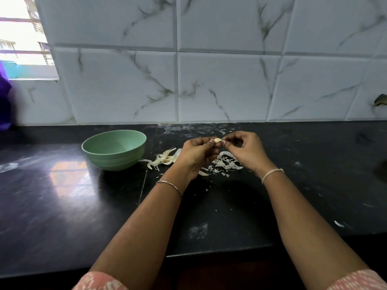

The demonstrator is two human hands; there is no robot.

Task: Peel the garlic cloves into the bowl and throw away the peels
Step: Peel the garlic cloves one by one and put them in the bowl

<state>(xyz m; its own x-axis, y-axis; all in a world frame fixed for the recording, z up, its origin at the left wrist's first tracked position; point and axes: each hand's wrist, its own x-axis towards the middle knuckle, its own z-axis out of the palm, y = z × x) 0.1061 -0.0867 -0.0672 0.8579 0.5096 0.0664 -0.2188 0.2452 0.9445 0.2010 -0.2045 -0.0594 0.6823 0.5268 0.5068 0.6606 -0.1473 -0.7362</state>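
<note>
A pale garlic clove (217, 140) is held up over the black counter between both hands. My left hand (199, 153) pinches its left end and my right hand (245, 149) pinches its right end with thumb and fingertips. A green bowl (100, 152) stands to the left of the hands; what lies inside it is not visible from here. Unpeeled or partly peeled cloves (165, 159) lie in a small heap between the bowl and my left hand. White peels (227, 163) are scattered on the counter under and between the hands.
The black stone counter (62, 195) runs to a white marble-tiled wall (209, 80). A window (21, 38) is at the far left with a purple object (4, 101) below it. Small peel flecks (338, 224) lie near the counter's front edge on the right.
</note>
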